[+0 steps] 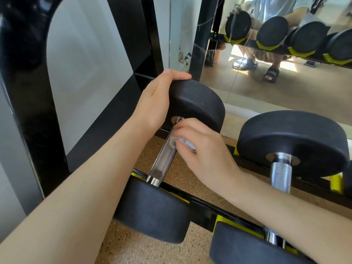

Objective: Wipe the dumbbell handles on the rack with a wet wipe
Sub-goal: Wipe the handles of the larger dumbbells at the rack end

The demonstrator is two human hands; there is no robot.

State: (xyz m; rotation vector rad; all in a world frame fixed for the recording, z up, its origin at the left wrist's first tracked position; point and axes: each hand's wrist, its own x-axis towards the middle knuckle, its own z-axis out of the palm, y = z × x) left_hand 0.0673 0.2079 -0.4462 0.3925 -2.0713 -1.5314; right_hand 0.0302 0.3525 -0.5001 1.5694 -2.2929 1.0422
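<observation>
A black dumbbell lies on the rack at the left, its knurled steel handle (164,161) running between a far head (198,105) and a near head (152,210). My left hand (158,100) grips the top edge of the far head, fingers curled over it. My right hand (202,151) holds a crumpled white wet wipe (185,142) pressed against the upper part of the handle. A second dumbbell (293,147) with a bright knurled handle (281,177) sits on the rack to the right.
The rack's black rail (205,204) with yellow cradles (336,184) crosses the view. A black upright frame (28,92) stands at the left. A wall mirror (276,73) behind reflects more dumbbells and a crouching person. Speckled cork floor (144,248) lies below.
</observation>
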